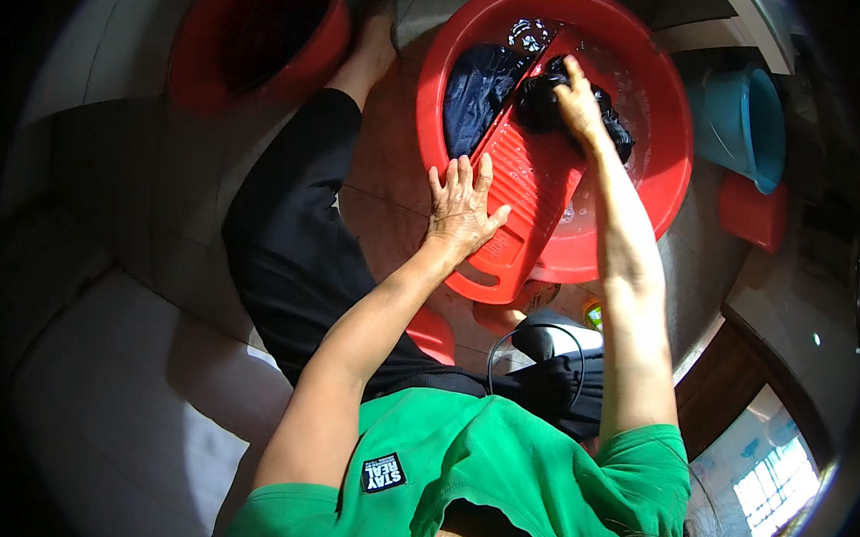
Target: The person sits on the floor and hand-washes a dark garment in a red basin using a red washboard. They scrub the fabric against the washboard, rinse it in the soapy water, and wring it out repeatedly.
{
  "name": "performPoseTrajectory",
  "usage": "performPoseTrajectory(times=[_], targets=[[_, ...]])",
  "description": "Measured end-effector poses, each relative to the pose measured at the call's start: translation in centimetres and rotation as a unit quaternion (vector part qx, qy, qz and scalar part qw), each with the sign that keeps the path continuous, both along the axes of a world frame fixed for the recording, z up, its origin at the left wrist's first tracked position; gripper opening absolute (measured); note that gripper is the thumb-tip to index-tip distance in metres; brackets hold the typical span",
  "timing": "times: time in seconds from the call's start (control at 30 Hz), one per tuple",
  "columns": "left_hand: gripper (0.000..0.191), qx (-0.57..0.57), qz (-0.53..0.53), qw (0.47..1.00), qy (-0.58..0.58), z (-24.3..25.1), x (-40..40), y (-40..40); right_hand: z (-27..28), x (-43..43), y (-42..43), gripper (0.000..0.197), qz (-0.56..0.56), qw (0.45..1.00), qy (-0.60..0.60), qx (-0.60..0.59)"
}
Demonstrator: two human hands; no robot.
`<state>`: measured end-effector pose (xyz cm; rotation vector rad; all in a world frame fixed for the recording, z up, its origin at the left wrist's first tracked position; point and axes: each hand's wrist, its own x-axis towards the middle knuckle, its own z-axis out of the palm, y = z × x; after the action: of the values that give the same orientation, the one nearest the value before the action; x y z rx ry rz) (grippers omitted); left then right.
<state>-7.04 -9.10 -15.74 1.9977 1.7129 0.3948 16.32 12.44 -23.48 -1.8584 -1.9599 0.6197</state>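
Note:
A red plastic washboard (pixel 529 172) leans slantwise in a round red plastic basin (pixel 670 195), its handle end jutting over the near rim. My left hand (pixel 463 210) lies flat on the washboard's left edge near that handle, fingers spread. Higher on the ridges, my right hand (pixel 579 103) grips a wet black cloth (pixel 539 105) bunched against the board. Part of this cloth trails off the board's right side into the water. Left of the washboard, a dark blue garment (pixel 479 93) is heaped in the basin. Its lower parts are hidden.
To the upper left stands another red tub (pixel 331 45) with a dark inside. A blue bucket (pixel 751 130) is right of the basin, above a red plastic object (pixel 755 212). A container with a green and yellow label (pixel 594 315) sits below the rim. Both my legs flank the basin.

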Motion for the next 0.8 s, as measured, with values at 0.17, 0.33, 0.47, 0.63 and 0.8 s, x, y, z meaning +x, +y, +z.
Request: performPoseTrajectory(times=[0.17,0.33,0.47,0.63,0.8], targets=[[0.049,0.017,0.075,0.997,-0.010,-0.4,-1.1,0.5,5.5,-5.8,-13.3,0.049,0.087,0.995,-0.042,0.030],[0.047,0.039,0.095,0.995,-0.014,-1.1,-0.7,1.0,7.0,-7.2,-19.4,0.024,0.225,0.949,-0.141,0.171],[0.046,0.026,0.073,0.997,0.012,-1.2,0.4,1.3,1.8,-3.8,-8.5,0.038,-0.091,0.954,-0.221,0.184],[0.049,0.006,0.080,0.996,0.030,-1.6,0.0,1.1,4.7,-6.6,-13.8,0.050,0.024,0.989,-0.091,0.112],[0.049,0.040,0.083,0.996,-0.010,-1.6,0.1,0.8,4.2,-5.1,-18.3,0.039,0.161,0.961,-0.209,0.084]])
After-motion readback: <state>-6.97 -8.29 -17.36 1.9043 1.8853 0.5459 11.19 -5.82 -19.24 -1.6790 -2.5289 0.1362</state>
